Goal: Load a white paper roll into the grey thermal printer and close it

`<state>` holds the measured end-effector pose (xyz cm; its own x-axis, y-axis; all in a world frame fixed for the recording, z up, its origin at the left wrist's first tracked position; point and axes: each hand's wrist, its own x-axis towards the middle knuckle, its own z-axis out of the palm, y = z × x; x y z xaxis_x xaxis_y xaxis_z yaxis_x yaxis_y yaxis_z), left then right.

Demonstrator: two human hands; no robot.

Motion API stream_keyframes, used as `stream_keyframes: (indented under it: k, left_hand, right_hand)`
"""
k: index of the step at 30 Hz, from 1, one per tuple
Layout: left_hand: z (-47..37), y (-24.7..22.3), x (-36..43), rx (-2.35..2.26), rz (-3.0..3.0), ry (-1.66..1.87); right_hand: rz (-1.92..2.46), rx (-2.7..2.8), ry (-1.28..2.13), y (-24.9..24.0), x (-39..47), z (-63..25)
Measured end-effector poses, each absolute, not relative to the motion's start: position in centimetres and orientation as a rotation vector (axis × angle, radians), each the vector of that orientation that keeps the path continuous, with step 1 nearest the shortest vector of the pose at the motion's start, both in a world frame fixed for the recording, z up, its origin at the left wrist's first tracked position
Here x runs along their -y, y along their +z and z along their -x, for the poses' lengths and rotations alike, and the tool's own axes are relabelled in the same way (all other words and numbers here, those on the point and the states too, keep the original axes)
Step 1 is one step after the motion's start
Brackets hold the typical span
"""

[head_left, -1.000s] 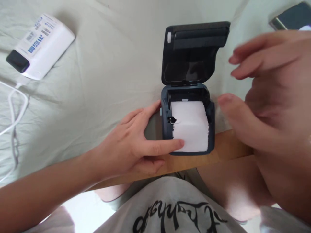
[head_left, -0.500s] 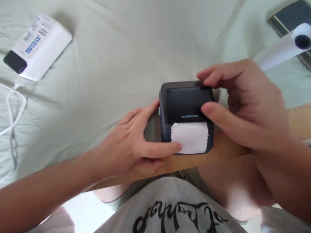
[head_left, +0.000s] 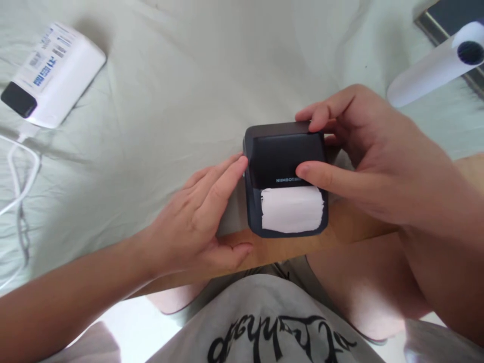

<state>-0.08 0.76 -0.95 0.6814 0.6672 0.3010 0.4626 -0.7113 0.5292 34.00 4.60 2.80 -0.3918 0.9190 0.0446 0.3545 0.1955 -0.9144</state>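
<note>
A dark box-shaped device (head_left: pixel 285 151) lettered "NIIMBOT" rests near the front edge of the cloth-covered table. On its lower face lies a white paper piece (head_left: pixel 292 210) with ragged side edges. My right hand (head_left: pixel 363 146) grips the device's upper right part, thumb on the glossy black top and fingers at the far edge. My left hand (head_left: pixel 204 217) is open at the device's left side, its fingertips touching that side and its thumb apart below, over the wooden edge.
A white device (head_left: pixel 71 75) with a printed label lies at the upper left, with a white cable (head_left: pixel 36 161) plugged in. At the upper right are a white cylinder (head_left: pixel 423 75) and a dark flat object (head_left: pixel 454 20). The wooden table edge (head_left: pixel 272 252) runs below.
My left index finger has lifted off the white paper and moved back to the device's left side. My right hand has shifted slightly left, its thumb further onto the black top.
</note>
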Motion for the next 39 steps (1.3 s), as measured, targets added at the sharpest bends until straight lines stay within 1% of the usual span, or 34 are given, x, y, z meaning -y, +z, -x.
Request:
stream_keyframes:
  k: [5, 11, 13, 17, 25, 31, 33, 37, 39]
  left_hand:
    - [0.9, -0.8, -1.5, -0.83, -2.524, 0.577]
    - [1.2, -0.3, -1.7, -0.827, -2.579, 0.456]
    - [1.0, -0.3, -1.6, -0.818, -2.602, 0.449]
    - [0.9, -0.1, -1.4, -0.837, -2.582, 0.441]
    - [0.4, 0.3, -0.9, -0.892, -2.529, 0.429]
    - [-0.4, -0.6, -0.6, -0.905, -2.557, 0.616]
    - [-0.1, -0.6, -0.8, -0.85, -2.576, 0.582]
    - [0.6, -0.5, -1.3, -0.831, -2.621, 0.488]
    - [0.7, -0.6, -1.5, -0.838, -2.653, 0.458]
  right_hand:
    - [1.202, 1.885, 1.073, 1.7, -3.8, -33.5]
    - [1.262, 1.961, 0.576, 1.7, -2.7, -33.9]
    - [1.263, 2.019, 0.606, 1.7, -2.9, -34.6]
    - [1.215, 2.14, 0.803, 1.2, -3.5, -35.8]
    - [1.17, 2.203, 0.79, 1.1, -3.9, -36.0]
    - [1.149, 2.119, 0.893, 2.9, -4.0, -35.9]
    - [1.202, 2.023, 0.774, 3.9, -3.3, -34.6]
    - [1.257, 1.774, 0.361, 4.9, -2.4, -31.9]
    - [1.225, 1.817, 0.299, 5.0, -3.0, -31.7]
